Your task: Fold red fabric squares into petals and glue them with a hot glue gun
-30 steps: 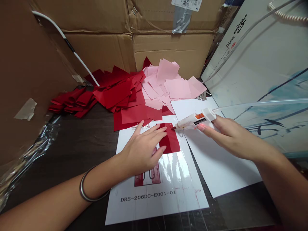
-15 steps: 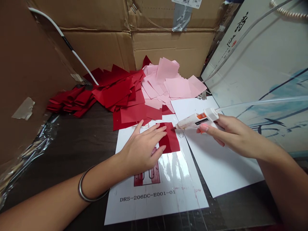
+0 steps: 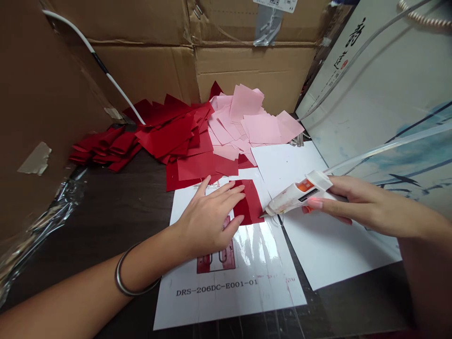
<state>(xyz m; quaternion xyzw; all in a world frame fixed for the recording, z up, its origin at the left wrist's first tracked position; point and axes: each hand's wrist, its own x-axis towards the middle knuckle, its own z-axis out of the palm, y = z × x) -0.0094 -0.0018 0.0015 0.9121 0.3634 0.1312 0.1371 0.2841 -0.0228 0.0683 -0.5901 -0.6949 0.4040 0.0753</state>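
My left hand [image 3: 212,214] lies flat with fingers stretched out, its fingertips pressing the left side of a dark red piece of fabric or paper [image 3: 249,202]. That piece rests on a glossy printed sheet [image 3: 268,278] marked DRS-206DC-E001-01, whose picture is partly hidden under my palm. My right hand [image 3: 342,202] is wrapped round a white and orange glue gun [image 3: 294,193] with a clear glue stick [image 3: 384,147] running out of its back. The nozzle tip is at the lower right corner of the red piece.
Behind are heaps of red pieces [image 3: 173,134] and pink pieces [image 3: 261,127], with folded red pieces [image 3: 106,146] at left. A plain white sheet [image 3: 335,254] lies at right. Cardboard [image 3: 254,70] walls the back; a printed white panel [image 3: 395,84] stands at right. A white cable [image 3: 120,94] hangs at left.
My right hand has moved the glue gun toward me and slightly right, its nozzle passing from the red piece's upper right edge to its lower right corner. My left hand stays in place.
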